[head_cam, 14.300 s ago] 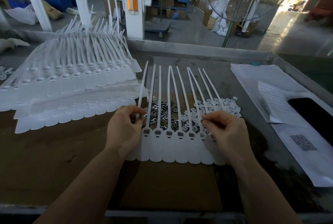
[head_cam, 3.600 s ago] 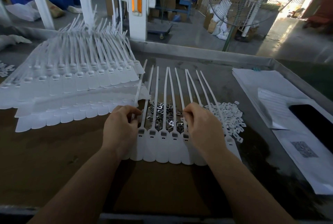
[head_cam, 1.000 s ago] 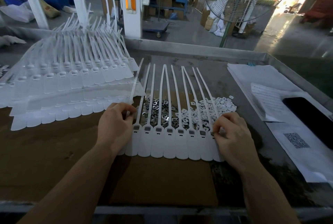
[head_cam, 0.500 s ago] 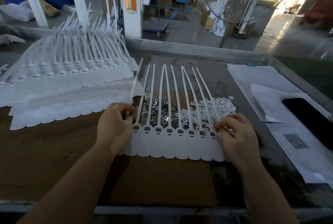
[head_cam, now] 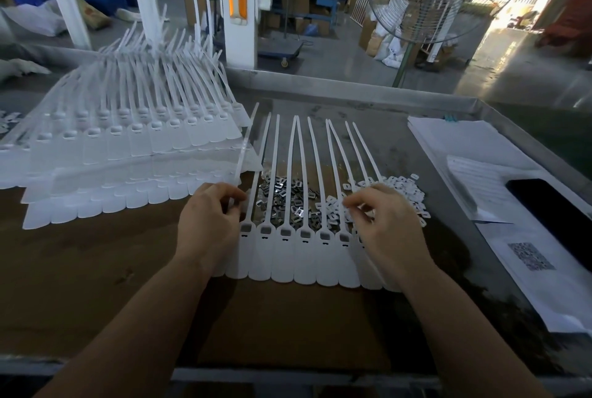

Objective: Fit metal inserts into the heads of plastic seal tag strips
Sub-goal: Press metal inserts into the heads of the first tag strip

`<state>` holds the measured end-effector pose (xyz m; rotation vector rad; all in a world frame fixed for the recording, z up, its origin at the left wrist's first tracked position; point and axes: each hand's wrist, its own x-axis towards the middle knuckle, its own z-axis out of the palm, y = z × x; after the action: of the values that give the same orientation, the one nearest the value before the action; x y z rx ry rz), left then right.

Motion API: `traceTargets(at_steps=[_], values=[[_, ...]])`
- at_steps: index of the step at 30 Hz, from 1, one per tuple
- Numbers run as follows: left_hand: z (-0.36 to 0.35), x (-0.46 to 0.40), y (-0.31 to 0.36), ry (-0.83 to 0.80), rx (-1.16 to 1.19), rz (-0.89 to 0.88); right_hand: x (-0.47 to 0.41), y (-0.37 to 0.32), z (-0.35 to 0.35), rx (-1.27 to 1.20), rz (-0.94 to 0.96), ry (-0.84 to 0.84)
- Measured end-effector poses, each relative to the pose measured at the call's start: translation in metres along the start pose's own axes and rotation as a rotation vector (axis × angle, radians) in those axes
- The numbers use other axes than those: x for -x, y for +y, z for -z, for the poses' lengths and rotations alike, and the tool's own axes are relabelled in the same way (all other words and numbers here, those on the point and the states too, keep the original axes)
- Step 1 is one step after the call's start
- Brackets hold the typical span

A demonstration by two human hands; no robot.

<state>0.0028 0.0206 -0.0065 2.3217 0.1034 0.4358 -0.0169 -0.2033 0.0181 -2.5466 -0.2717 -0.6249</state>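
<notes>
Seating inserts along a joined row of seal tags

The strip of seal tags (head_cam: 301, 253) lies flat on the surface (head_cam: 96, 269), tails pointing away over the pile of metal inserts (head_cam: 282, 197). The left hand (head_cam: 208, 221) pinches the leftmost tail, steadying the row; the right hand (head_cam: 384, 224) hovers curled at the right-end heads, whether gripping an insert I cannot tell. Best to seat each insert square in its head window (head_cam: 324, 234) before pressing.
</notes>
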Motion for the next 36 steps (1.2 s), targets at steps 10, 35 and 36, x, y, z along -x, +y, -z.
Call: traceTargets(at_steps=[10,35,36], values=[[-0.003,0.001,-0.001,0.011,0.026,-0.008,-0.042,-0.02,-0.044,0.19,-0.054,-0.128],[-0.002,0.001,-0.001,0.012,0.008,-0.02,-0.002,0.003,-0.006,-0.121,-0.13,0.055],[-0.002,0.001,-0.001,0.009,0.006,-0.02,0.002,0.008,-0.002,-0.144,-0.157,0.061]])
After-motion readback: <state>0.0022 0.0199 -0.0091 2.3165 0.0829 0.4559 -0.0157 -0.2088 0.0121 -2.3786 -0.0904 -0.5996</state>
